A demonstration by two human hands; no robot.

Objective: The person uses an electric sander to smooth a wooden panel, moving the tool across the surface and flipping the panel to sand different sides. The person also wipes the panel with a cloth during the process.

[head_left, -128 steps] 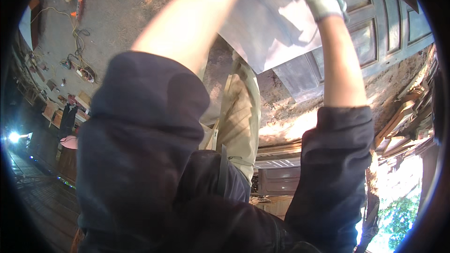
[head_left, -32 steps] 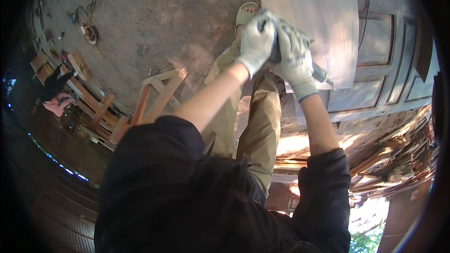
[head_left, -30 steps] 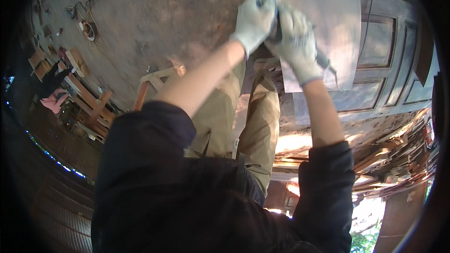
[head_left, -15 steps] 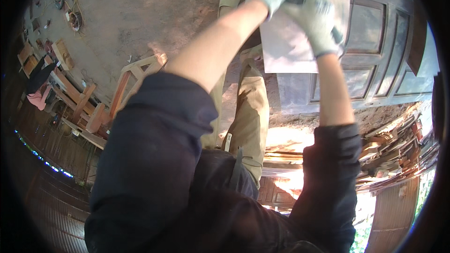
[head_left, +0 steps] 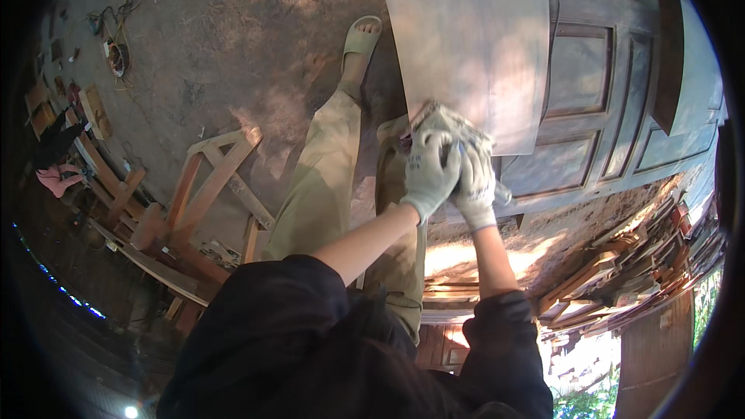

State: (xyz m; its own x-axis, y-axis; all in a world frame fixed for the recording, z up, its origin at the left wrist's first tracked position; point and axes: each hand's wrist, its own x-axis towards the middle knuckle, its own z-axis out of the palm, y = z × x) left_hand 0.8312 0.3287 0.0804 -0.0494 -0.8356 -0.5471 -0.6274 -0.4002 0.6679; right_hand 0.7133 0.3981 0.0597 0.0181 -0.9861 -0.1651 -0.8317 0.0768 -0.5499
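A pale, flat wooden panel (head_left: 473,39) lies on top of a greyish panelled door (head_left: 617,128) in front of me. At the panel's near edge is a dust-covered sander (head_left: 446,115) with a flat, angular front. My left hand (head_left: 431,174), in a whitish work glove, presses on it with curled fingers. Close beside it, my right hand (head_left: 475,186), gloved too, is wrapped round the sander's body, and a rounded grey end (head_left: 502,194) sticks out past that hand. The gloves hide most of the tool.
A dark cord (head_left: 552,46) runs along the panel's right edge. Wooden frames (head_left: 206,178) stand at the left, with tangled cables (head_left: 120,23) beyond. Stacked scrap wood (head_left: 636,256) lies at the right. My sandalled foot (head_left: 362,35) is left of the panel.
Both hands have come back toward me with the sander, from the far part of the panel to its near edge. The view has shifted, so more of the panel shows.
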